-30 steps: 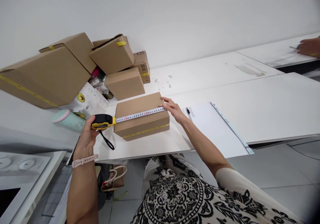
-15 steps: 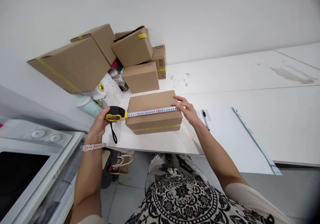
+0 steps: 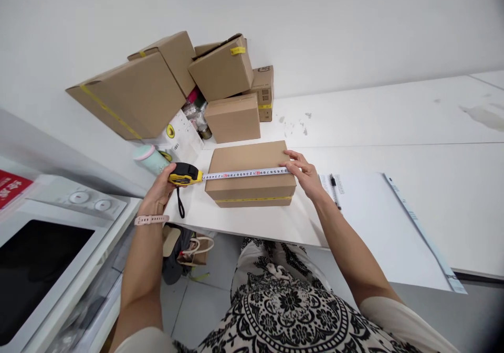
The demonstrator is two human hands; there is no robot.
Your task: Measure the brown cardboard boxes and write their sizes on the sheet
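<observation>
Head view, and the white tabletop (image 3: 417, 174) stretches right across the scene, a microwave (image 3: 43, 269) at near left. Far left, a big cardboard carton (image 3: 134, 98) leads a cluster of smaller ones against the wall. On the right lies a broad white sheet (image 3: 386, 227), its near end poking out past the tabletop's edge. And here's the centre of the action: a closed cardboard box (image 3: 246, 156), flat on the tabletop between both hands, yellow tape along its near side!

The left hand (image 3: 157, 188), just off the box's left end, has its fingers wrapped around the black-and-yellow tape measure (image 3: 185, 173). The right hand (image 3: 306, 177) is over at the box's right edge, fingers touching the end of the blade (image 3: 240, 174); whether they pinch it, I cannot tell. That blade runs left to right over the box top, numbers showing! A mint bottle (image 3: 151, 159) stands just beyond the left hand, and a black pen (image 3: 334, 186) lies by the sheet's left side.
</observation>
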